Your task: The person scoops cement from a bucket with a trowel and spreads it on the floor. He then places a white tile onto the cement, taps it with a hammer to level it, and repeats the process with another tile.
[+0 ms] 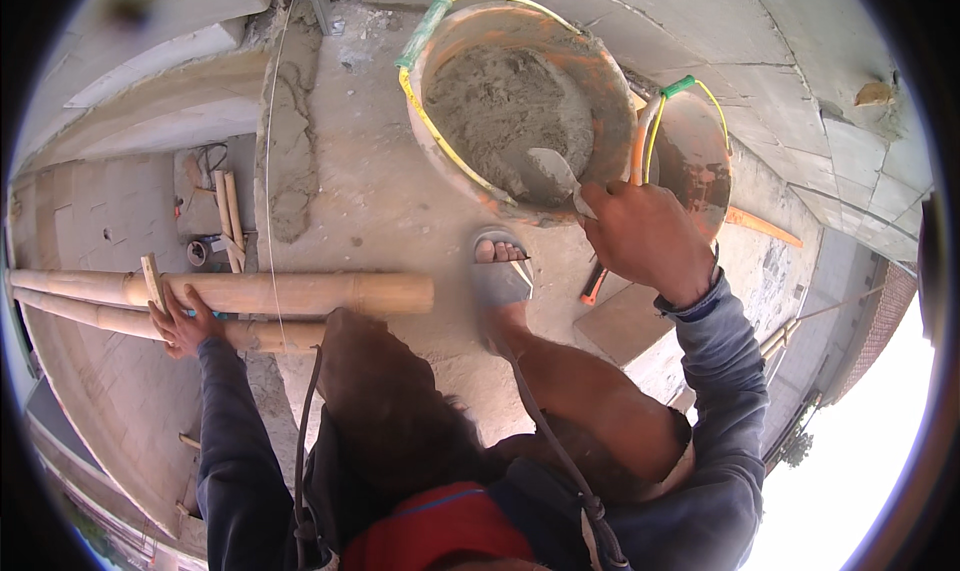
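Observation:
My right hand is closed round the handle of a trowel. Its blade dips over the near rim of a large bucket and touches the grey wet mortar inside. The bucket has a yellow handle with a green grip, lowered to the side. Over on the left, my left hand rests with fingers spread across two bamboo poles, beside a short wooden stick standing up between them. Something teal shows next to that hand, too little of it to name.
A second mortar-smeared bucket stands right of the first. An orange-handled tool lies near a flat tile. A string runs along a mortar strip at the ledge, above a lower floor. Block walls rise behind and right.

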The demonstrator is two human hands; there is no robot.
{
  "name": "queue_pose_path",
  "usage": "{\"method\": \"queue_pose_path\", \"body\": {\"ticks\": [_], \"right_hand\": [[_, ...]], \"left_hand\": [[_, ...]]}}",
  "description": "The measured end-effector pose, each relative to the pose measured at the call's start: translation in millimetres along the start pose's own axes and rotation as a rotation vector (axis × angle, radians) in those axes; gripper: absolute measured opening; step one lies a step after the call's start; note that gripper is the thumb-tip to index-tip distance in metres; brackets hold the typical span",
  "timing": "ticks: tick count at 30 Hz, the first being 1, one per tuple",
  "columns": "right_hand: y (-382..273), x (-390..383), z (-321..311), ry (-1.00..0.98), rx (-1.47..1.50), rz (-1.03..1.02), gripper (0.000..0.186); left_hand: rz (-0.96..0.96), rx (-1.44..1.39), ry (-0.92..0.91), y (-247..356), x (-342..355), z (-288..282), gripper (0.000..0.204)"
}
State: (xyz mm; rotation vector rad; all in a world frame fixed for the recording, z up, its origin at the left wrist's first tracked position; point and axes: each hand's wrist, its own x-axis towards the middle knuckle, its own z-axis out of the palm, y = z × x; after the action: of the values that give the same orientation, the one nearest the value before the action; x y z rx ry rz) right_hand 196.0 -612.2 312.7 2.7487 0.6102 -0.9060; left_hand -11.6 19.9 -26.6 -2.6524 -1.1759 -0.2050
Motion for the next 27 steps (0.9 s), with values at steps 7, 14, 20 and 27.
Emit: {"method": "queue_pose_path", "body": {"ticks": [7,14,20,27], "right_hand": [[48,38,19,0.026,0.548,-0.134,0.041],[42,6,-12,0.065,0.804,0.176,0.037],[-4,-58,-41,0.111,0.857,0.146,0.030],[-102,-4,14,-0.365,1.157,-0.103,0.033]], "left_hand": [[-0.001,-0.019,0.006,2,0,6,0.066],[-0.017,-0.010,0.002,-1,-4,-1,0.065],[-0.031,-0.061,-0.031,17,-2,-26,0.063],[-0.038,-0.122,-0.050,19,-3,-29,0.064]]}}
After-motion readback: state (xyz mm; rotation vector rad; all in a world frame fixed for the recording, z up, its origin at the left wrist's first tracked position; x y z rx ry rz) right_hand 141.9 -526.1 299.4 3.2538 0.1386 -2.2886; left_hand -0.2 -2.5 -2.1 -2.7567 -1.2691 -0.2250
